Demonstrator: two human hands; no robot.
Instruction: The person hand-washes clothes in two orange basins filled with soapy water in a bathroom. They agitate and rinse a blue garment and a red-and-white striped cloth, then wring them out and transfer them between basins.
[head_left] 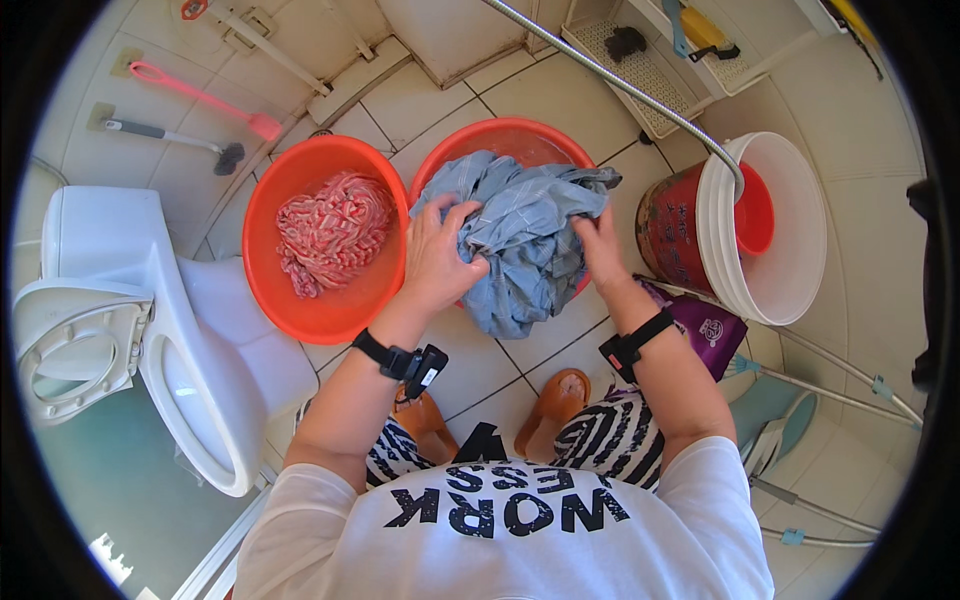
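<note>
Bundled blue-grey checked fabric cloth [525,240], bunched over a round orange-red plastic basin [520,128] on the pale tiled floor [430,95]. Left hand [440,250]: thumb and fingers curled, gripping the bundle's left side. Right hand [601,245]: gripping its right edge, some fingers hidden by fabric. Just left, a second round orange plastic basin [262,240] holding a crumpled red-and-white cloth [335,235]. To the right, a large white-rimmed plastic bucket [795,265], small red plastic container [756,210] inside. Flexible ribbed metal hose [620,77] crosses above, reaching the bucket's rim.
</note>
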